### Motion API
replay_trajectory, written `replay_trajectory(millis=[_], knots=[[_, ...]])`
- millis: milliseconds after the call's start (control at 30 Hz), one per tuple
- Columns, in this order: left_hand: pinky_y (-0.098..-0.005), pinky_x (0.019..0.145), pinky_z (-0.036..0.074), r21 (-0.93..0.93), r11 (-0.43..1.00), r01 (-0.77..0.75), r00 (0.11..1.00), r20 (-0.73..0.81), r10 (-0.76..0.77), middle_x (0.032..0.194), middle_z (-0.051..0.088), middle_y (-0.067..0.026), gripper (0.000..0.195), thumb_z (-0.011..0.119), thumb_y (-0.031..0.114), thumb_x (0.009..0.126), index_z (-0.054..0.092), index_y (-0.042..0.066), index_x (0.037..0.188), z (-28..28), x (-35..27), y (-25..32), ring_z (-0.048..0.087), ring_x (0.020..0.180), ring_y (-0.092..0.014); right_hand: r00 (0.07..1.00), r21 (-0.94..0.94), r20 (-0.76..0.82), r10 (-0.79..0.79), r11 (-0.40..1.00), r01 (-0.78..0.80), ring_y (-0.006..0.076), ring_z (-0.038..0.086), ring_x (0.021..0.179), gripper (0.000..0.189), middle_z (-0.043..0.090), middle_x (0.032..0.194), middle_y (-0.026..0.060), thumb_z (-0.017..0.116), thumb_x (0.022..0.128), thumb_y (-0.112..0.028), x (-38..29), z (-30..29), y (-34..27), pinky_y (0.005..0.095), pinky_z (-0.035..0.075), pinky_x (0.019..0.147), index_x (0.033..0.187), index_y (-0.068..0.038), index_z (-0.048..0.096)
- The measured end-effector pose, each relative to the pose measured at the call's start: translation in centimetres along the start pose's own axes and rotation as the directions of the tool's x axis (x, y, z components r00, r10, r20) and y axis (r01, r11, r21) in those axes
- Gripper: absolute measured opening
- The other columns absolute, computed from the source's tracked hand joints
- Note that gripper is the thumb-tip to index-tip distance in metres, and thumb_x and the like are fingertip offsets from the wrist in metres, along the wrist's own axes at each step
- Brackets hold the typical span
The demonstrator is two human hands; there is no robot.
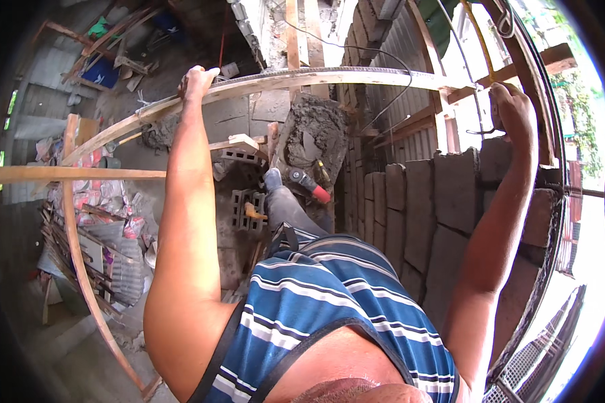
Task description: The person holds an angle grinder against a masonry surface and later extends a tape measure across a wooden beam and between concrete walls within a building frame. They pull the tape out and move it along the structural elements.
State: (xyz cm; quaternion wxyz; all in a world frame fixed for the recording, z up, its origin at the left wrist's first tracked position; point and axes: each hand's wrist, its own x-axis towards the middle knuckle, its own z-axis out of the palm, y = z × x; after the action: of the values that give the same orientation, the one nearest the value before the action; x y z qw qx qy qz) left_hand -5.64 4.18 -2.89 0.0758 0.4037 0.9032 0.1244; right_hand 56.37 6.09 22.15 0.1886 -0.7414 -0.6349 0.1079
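Note:
My left hand [198, 82] is closed on a long wooden beam [333, 76] that spans in front of me, with a ribbed steel bar along it. On the right, my right hand [509, 108] is raised above the block wall, its fingers curled around a dark tool, largely hidden by the hand; a thin bent metal part [484, 132] sticks out at its left. Near that hand stands an upright thin rod [466, 65]. Below the beam, a board of wet mortar [315, 133] carries a trowel [323, 171], and an angle grinder [310, 185] with a red end lies at its edge.
A concrete block wall [418, 201] rises close on my right. Hollow blocks [239, 209] and a yellow-brown object [253, 211] are low by my leg. Timber rails [75, 231] cross at the left, above sacks [131, 226] and scrap wood. A dark cable [403, 60] loops over the beam.

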Motion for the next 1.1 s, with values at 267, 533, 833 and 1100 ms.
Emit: replay_trajectory(millis=[267,533,833,1100], knots=[[-0.0464,0.098,0.048,-0.007,1.000,-0.001,1.000,0.010,0.001,0.125,0.068,-0.0130,0.056,0.067,0.056,0.077,0.071,0.016,0.116,-0.3,-0.3,0.3,0.062,0.117,-0.033,0.998,-0.058,0.019,-0.053,0.997,0.055,0.0265,0.069,0.083,0.047,0.072,0.101,0.0146,0.055,0.087,-0.039,1.0,0.4,0.9,0.0406,0.055,0.061,0.119,-0.009,0.070],[-0.0470,0.098,0.048,-0.002,1.000,-0.014,1.000,0.023,0.014,0.125,0.068,-0.0132,0.056,0.066,0.056,0.078,0.071,0.016,0.117,0.2,0.2,0.0,0.063,0.117,-0.033,0.998,-0.018,0.043,0.044,0.999,-0.043,0.0335,0.069,0.097,0.043,0.071,0.107,0.0197,0.053,0.085,-0.036,0.2,0.0,-0.2,0.0386,0.051,0.089,0.111,-0.008,0.074],[-0.0478,0.096,0.048,-0.009,0.999,-0.053,0.998,-0.036,0.053,0.122,0.069,-0.0137,0.059,0.067,0.059,0.077,0.071,0.016,0.117,0.7,0.3,-0.5,0.063,0.116,-0.034,0.999,-0.043,0.043,0.026,0.999,-0.024,0.0383,0.069,0.091,0.045,0.071,0.100,0.0237,0.051,0.083,-0.036,0.3,0.3,-0.3,0.0416,0.052,0.088,0.107,-0.005,0.073],[-0.0505,0.092,0.049,-0.085,0.995,-0.057,0.995,-0.089,0.049,0.120,0.067,-0.0184,0.056,0.068,0.058,0.077,0.070,0.016,0.114,0.0,-0.9,0.0,0.062,0.113,-0.040,0.953,-0.223,-0.108,-0.282,0.941,0.253,0.0376,0.069,0.087,0.039,0.072,0.092,0.0190,0.048,0.086,-0.034,0.2,-0.4,-0.9,0.0455,0.053,0.089,0.089,-0.008,0.076]])
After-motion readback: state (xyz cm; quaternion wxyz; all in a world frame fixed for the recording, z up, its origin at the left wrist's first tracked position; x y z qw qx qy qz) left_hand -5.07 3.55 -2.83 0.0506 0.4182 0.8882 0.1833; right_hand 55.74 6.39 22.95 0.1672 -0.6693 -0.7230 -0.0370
